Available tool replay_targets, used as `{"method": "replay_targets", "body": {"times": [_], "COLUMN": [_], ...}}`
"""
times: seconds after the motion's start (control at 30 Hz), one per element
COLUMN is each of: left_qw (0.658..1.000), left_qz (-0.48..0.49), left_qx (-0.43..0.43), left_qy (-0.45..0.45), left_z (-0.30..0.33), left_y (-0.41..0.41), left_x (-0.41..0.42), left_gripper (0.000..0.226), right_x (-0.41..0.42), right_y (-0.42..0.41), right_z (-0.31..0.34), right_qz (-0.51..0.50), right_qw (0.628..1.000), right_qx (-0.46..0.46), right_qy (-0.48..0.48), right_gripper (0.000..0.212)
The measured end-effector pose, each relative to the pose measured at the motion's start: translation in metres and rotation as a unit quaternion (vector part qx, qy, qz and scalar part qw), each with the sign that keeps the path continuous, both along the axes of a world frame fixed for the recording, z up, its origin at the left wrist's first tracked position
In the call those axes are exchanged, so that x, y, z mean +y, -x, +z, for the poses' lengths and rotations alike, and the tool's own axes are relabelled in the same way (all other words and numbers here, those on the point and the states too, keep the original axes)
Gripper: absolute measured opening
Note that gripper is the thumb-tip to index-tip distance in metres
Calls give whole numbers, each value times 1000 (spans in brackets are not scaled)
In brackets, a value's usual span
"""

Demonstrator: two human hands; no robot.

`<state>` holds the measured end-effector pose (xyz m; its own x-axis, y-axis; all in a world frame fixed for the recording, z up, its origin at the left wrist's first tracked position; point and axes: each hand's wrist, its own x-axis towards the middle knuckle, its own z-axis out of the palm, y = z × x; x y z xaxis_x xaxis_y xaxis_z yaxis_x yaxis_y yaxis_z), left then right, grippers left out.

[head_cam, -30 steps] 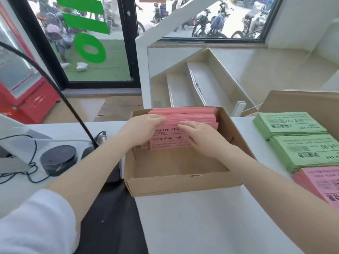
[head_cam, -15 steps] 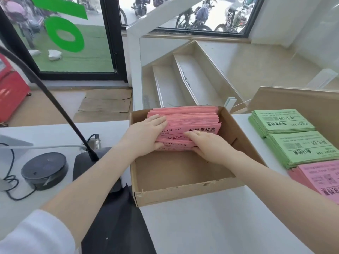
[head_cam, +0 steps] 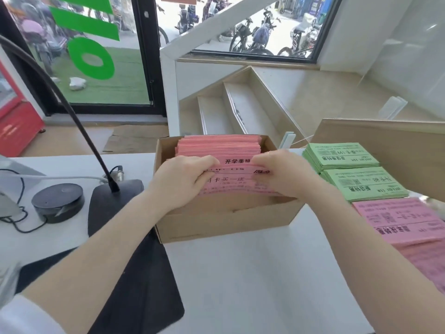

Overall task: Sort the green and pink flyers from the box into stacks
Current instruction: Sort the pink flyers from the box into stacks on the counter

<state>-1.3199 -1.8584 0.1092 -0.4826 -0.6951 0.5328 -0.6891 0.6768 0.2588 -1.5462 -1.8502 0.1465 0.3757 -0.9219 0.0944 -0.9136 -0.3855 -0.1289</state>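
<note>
The left hand [head_cam: 183, 182] has its fingers [head_cam: 204, 162] curled over the top edge of a bunch of pink flyers [head_cam: 231, 182] and grips it. The right hand [head_cam: 284, 174] does the same on the other side: its fingers [head_cam: 262, 160] are bent round the bunch and hold it. The thumbs are hidden behind the paper. The bunch stands up in the box [head_cam: 224, 222], near the middle, and leans toward the person. More pink flyers [head_cam: 219, 144] stand packed at the far end of the box. The near part of the box shows bare brown card.

The box sits on a white bench [head_cam: 252, 280]. Right of the box lie two green stacks [head_cam: 342, 155], one behind the other. A pink stack [head_cam: 399, 218] lies in front of them. Left of the box are a black stand [head_cam: 115, 194] with a bent neck and a round black puck [head_cam: 57, 201].
</note>
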Motion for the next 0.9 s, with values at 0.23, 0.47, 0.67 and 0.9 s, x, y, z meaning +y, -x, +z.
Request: {"method": "replay_targets", "body": {"times": [0.23, 0.47, 0.67, 0.9], "left_qw": [990, 951, 811, 779], "left_qz": [-41, 74, 105, 42], "left_qx": [63, 17, 369, 460], "left_qy": [-117, -301, -442, -423], "left_z": [3, -65, -90, -102], "left_y": [39, 46, 48, 77], "left_x": [99, 169, 197, 209], "left_gripper": [16, 11, 26, 18], "right_x": [102, 146, 187, 204], "right_y": [43, 84, 102, 80], "right_z": [20, -79, -115, -132], "right_qz": [-38, -85, -149, -134], "right_qw": [998, 984, 809, 737], "right_qx": [-13, -49, -528, -626], "right_qy": [-40, -149, -210, -217], "right_gripper": [12, 6, 15, 20]}}
